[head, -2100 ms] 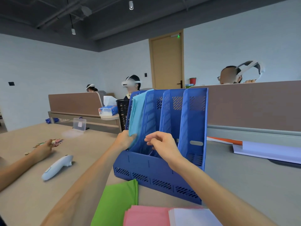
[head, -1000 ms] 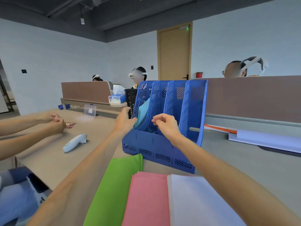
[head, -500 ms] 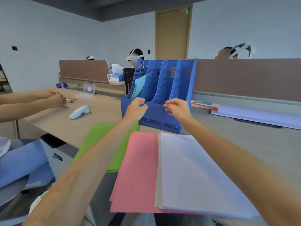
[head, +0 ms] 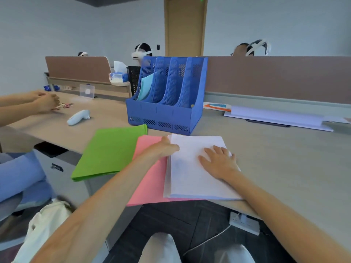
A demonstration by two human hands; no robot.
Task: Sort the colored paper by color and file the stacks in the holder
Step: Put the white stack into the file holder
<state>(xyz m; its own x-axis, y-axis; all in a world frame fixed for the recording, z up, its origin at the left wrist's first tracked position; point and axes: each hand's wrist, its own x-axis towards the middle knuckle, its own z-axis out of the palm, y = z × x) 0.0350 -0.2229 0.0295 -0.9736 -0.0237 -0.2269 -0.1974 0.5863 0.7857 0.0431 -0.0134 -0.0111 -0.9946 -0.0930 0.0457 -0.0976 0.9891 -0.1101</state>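
Right hand (head: 218, 160) flat, fingers spread, on white stack (head: 190, 180). Left hand (head: 161, 149) at its left edge, over pink stack (head: 150, 180); gripping or not, can't tell.

white stack (head: 197, 168) overlaps pink stack (head: 150, 177); holder (head: 161, 112) hides teal paper's (head: 147, 86) base

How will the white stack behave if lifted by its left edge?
Probably floppy: the white stack is loose sheets, so it should sag unless supported underneath. Sheets may fan apart; its left edge looks uneven. Likely slides easily over the pink stack.
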